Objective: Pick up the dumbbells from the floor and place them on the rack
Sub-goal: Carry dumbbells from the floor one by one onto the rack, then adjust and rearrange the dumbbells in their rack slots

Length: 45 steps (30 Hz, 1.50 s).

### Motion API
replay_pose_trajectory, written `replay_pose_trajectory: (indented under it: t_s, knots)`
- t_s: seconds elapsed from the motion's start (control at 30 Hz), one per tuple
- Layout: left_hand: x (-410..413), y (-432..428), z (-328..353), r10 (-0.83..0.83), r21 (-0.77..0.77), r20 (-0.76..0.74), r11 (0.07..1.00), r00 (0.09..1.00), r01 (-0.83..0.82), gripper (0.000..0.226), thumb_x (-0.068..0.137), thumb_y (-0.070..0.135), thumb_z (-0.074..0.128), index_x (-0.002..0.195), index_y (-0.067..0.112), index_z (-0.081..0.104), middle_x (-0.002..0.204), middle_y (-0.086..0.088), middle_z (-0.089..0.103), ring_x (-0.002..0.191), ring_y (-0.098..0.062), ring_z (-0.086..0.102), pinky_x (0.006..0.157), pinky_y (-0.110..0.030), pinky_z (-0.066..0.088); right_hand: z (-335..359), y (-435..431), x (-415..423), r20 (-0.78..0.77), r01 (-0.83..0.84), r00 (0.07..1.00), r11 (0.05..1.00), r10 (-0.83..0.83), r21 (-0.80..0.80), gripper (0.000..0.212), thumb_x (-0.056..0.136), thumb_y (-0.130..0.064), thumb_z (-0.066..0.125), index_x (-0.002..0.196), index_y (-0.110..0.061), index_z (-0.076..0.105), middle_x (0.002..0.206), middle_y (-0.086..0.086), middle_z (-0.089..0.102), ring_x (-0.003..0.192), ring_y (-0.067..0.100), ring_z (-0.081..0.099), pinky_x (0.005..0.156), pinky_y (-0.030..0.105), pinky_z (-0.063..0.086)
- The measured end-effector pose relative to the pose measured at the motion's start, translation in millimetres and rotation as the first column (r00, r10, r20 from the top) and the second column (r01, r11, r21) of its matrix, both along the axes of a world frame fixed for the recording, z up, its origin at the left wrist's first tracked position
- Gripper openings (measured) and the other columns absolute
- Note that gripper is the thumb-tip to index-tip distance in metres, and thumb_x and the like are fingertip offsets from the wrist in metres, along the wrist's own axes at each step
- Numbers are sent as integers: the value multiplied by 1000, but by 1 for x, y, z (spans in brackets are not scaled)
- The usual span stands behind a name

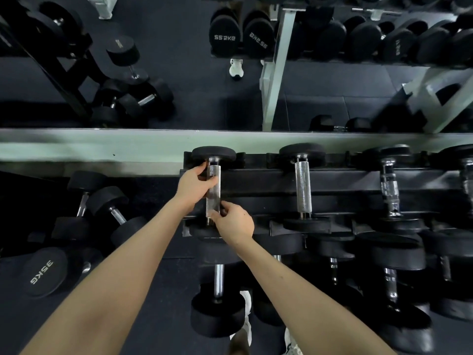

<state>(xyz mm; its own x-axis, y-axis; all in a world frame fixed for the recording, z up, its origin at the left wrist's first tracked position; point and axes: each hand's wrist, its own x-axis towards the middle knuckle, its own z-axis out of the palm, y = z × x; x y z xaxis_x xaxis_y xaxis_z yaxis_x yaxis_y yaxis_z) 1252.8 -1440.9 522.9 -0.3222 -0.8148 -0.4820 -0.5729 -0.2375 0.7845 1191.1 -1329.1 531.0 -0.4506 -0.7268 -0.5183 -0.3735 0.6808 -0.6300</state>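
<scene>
A black dumbbell with a knurled steel handle point(214, 175) lies in the leftmost cradle on the top tier of the black rack point(256, 180), its far head against the wall. My left hand point(195, 185) wraps the upper part of the handle from the left. My right hand point(234, 221) holds the handle's near end with its fingers. On the floor to the left lie several more black dumbbells point(112, 208), one marked 35KG point(44, 271).
Other dumbbells point(303, 185) fill the top tier to the right, and larger ones point(217, 298) sit on the lower tier near my feet. A wall mirror point(179, 73) above the pale ledge reflects racks and dumbbells.
</scene>
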Motion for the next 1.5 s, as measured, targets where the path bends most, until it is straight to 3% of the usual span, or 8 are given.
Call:
replay_pose_trajectory:
  t_s: [0.13, 0.3, 0.53, 0.8, 0.93, 1.07, 1.23, 1.5]
  knots:
    - [0, 7, 6, 78, -286, 270, 958, 960, 2, 47, 88, 30, 59, 131, 13, 53, 127, -8, 62, 114, -25, 59, 93, -35, 44, 14, 30, -35, -112, 72, 991, 995, -80, -74, 38, 91, -38, 55, 123, -18, 61, 118, -1, 69, 111, 17, 62, 88, 27, 45]
    - [-23, 42, 26, 172, -486, 180, 872, 969, -64, 21, 91, 22, 57, 106, 10, 63, 96, -6, 69, 88, -23, 63, 75, -29, 42, 27, 97, -104, -211, 257, 936, 956, -282, -141, 24, 90, -33, 59, 107, -19, 68, 102, -2, 73, 100, 17, 65, 76, 22, 40]
    - [-125, 98, 40, -161, -448, 77, 876, 984, 178, 17, 88, 19, 60, 102, 11, 66, 99, -5, 69, 91, -20, 63, 81, -30, 48, 42, 177, -207, -218, 476, 839, 866, -499, -152, 20, 89, -29, 59, 104, -19, 69, 96, -3, 72, 95, 14, 65, 77, 23, 40]
    - [-267, 183, 54, -336, -435, 74, 836, 939, 334, 17, 88, 19, 60, 103, 11, 67, 101, -3, 70, 94, -18, 64, 84, -28, 49, 48, 248, -334, -211, 529, 807, 835, -551, -154, 20, 90, -28, 57, 103, -18, 69, 90, -7, 66, 94, 14, 62, 76, 23, 37]
    - [-355, 233, 58, -342, -387, 62, 858, 938, 339, 15, 88, 18, 60, 100, 11, 67, 96, -2, 68, 87, -15, 61, 81, -27, 49, 42, 284, -416, -208, 518, 814, 840, -542, -163, 21, 90, -28, 57, 104, -18, 69, 100, -3, 71, 96, 15, 61, 78, 25, 39]
    - [-434, 276, 54, -194, -219, -16, 958, 981, 186, 9, 87, 18, 61, 93, 15, 66, 86, 2, 64, 88, -24, 66, 84, -45, 56, 32, 310, -487, -218, 443, 858, 885, -465, -142, 22, 90, -30, 56, 103, -18, 69, 101, -2, 72, 99, 19, 64, 74, 24, 38]
    - [-501, 315, 54, -65, -131, -59, 990, 996, 57, 8, 90, 17, 58, 95, 14, 63, 82, 8, 61, 74, -18, 64, 80, -46, 57, 30, 329, -550, -216, 357, 904, 929, -370, -97, 24, 91, -31, 54, 106, -18, 67, 102, -2, 72, 99, 18, 64, 79, 27, 45]
    - [-597, 353, 46, -174, -29, -128, 985, 976, 172, 16, 91, 16, 57, 104, 8, 62, 89, -2, 62, 90, -25, 65, 77, -37, 59, 22, 369, -644, -533, 458, 718, 881, -446, -121, 28, 91, -31, 55, 112, -15, 62, 109, 6, 67, 100, 28, 61, 81, 36, 46]
